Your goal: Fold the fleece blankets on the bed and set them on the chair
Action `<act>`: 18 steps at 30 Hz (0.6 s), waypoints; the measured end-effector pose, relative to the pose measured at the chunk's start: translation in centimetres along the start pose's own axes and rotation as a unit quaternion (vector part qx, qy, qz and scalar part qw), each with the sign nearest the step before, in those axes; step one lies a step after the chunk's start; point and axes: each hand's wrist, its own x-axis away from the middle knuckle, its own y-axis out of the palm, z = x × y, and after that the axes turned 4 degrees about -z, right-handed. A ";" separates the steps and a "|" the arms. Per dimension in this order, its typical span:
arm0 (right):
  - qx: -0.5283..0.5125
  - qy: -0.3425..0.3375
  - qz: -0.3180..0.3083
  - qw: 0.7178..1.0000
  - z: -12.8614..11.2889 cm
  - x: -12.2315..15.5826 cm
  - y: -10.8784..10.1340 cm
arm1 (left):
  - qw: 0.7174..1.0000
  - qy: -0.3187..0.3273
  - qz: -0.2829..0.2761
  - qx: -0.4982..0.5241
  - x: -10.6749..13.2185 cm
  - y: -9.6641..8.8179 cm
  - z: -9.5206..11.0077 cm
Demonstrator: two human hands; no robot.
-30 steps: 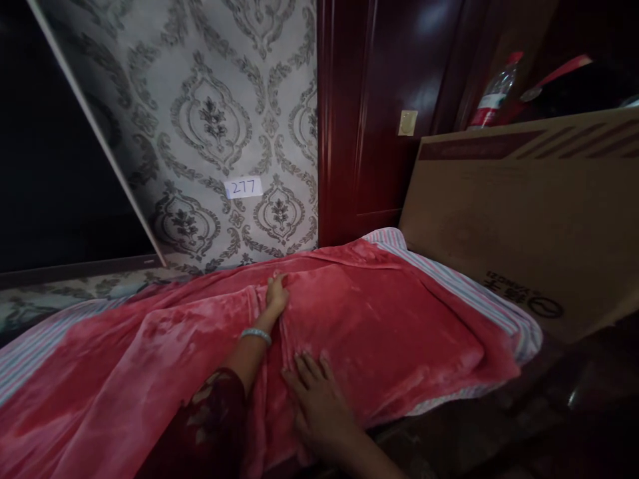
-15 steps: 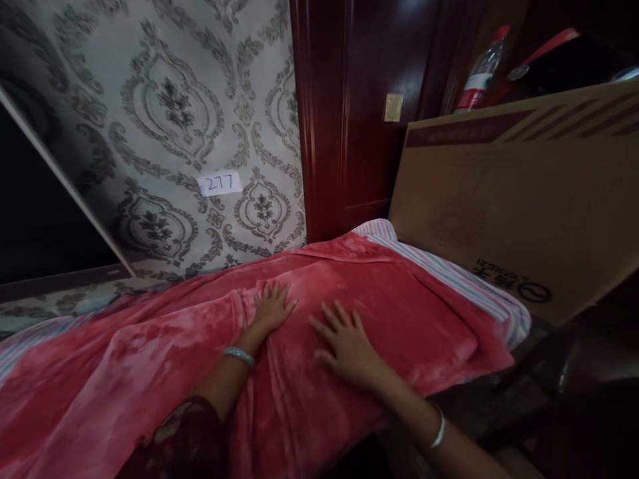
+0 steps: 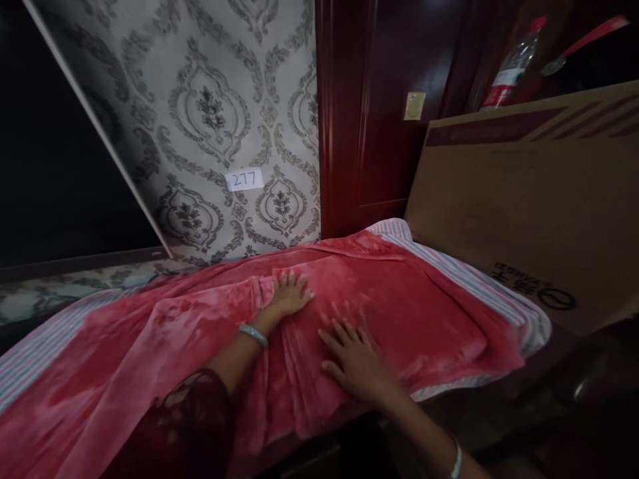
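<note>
A plush red blanket [image 3: 414,306] is spread over a striped cloth [image 3: 454,263], which shows along its right and left edges. My left hand [image 3: 289,295] lies open on the blanket, fingers apart, beside a raised fold near the middle. Closer to me and to the right, my right hand [image 3: 355,359] rests palm down on the blanket with its fingers spread. Neither hand holds anything. Pleat-like folds run towards me between and below the hands.
A large cardboard box [image 3: 509,199] stands at the right, with a red-capped plastic bottle [image 3: 509,70] behind it. Patterned wallpaper [image 3: 210,113] and a dark red door [image 3: 379,133] form the back. A dark screen [image 3: 64,153] stands at the left.
My view has shifted, so the scene sits further right. My right hand has slid a little towards me over the blanket. The left hand stays by the same fold, its fingers slightly closer together.
</note>
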 end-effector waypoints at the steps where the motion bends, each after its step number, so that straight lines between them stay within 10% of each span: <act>1: -0.008 -0.033 -0.003 0.999 -0.7 0.8 1.0 | 0.999 0.033 0.015 -0.005 1.1 0.5 0.2; 5: -0.028 -0.108 0.026 0.993 -3.1 3.4 5.1 | 0.991 0.122 0.050 -0.018 4.4 3.2 0.6; 9: -0.081 -0.131 0.038 0.987 -2.5 4.4 4.5 | 0.994 0.106 0.024 -0.012 4.9 3.3 1.1; 15: -0.160 0.015 0.281 0.946 7.4 4.2 -2.4 | 0.988 0.123 -0.056 0.078 9.3 -0.1 0.9; 18: -0.222 0.157 0.245 0.931 12.6 3.1 -4.2 | 0.973 0.182 -0.036 0.137 15.1 0.4 0.9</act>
